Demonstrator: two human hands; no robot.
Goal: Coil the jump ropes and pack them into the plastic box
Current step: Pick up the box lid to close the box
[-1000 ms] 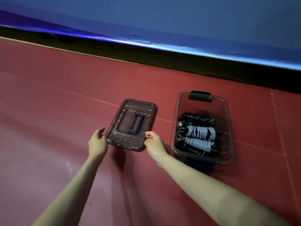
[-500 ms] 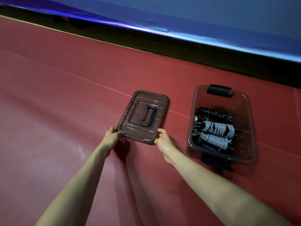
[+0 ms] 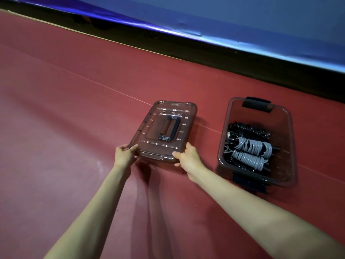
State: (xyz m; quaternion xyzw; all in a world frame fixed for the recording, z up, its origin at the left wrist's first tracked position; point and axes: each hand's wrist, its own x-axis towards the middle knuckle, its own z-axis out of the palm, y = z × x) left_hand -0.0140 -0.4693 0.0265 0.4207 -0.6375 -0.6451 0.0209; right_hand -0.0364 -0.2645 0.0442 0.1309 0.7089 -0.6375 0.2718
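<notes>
A translucent brown plastic box (image 3: 285, 146) stands open on the red floor at the right. Inside lie coiled jump ropes: grey ones (image 3: 250, 152) in front and black ones (image 3: 246, 128) behind. Left of the box is its brown lid (image 3: 164, 128) with a dark handle on top. My left hand (image 3: 124, 155) grips the lid's near left corner. My right hand (image 3: 187, 157) grips its near right corner, thumb on top. The lid's near edge looks slightly raised off the floor.
The red floor (image 3: 74, 128) spreads wide to the left and toward me, crossed by a thin pale line. A dark baseboard and blue padded wall (image 3: 224, 19) run along the far side behind the box. Black latches sit at the box's two ends.
Both hands went from hovering at the lid's near edge to gripping its near corners. The camera view shifted, so lid and box now sit further right in the frame.
</notes>
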